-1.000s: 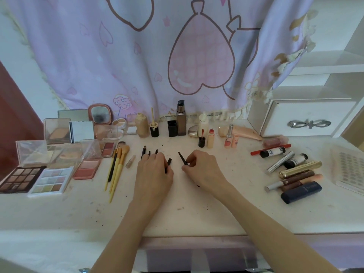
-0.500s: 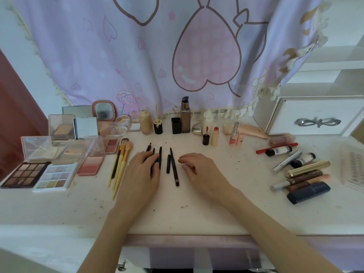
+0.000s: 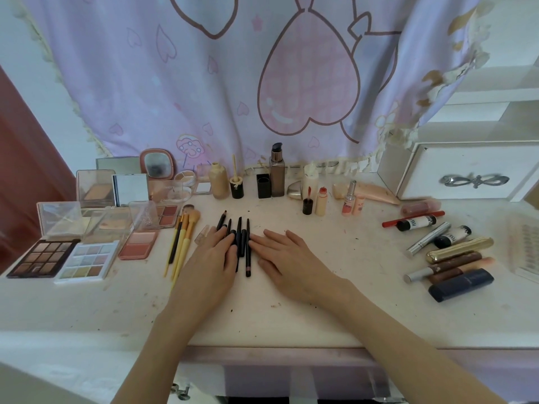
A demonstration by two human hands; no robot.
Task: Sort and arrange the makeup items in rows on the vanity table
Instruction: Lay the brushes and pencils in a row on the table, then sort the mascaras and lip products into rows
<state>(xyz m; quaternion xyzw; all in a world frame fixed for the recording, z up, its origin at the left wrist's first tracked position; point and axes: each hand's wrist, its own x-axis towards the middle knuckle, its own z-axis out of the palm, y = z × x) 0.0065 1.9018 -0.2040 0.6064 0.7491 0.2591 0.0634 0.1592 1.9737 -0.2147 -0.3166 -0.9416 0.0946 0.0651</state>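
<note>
Makeup items: spread across the whole bench, already sorted by kind; the black pencils at the centre are the group in hand.
Curtain: lilac, printed with pink hearts, hanging at 12 o'clock behind everything.
Drawer unit: white, with a bow-shaped handle, at 2 o'clock.
Palettes: at 9 to 10 o'clock, flat hinged cases, several with clear lids up; likely brittle at the hinge, best lifted by the long edges.
Bottles: upright along the back at 12 o'clock; the tall pump bottle looks heaviest and probably tips easily, so take it low on the body.
Tubes: at 3 o'clock, lying side by side; round, so they will likely roll.
Left hand: flat and unclenched, fingers straight, resting against the left side of the pencils.
Right hand: also flat, gripping nothing, fingertips touching the right-most pencil.
Brushes: yellow-handled, at 10 o'clock of the hands; light, soft tips.
Black pencils: pressed together between both hands, pointing toward 12 o'clock, ends uneven; light, stiff, slippery, tips probably fragile, so pinch or push mid-barrel.
Step, as judged: squaring this row; ends not yet level.
</note>
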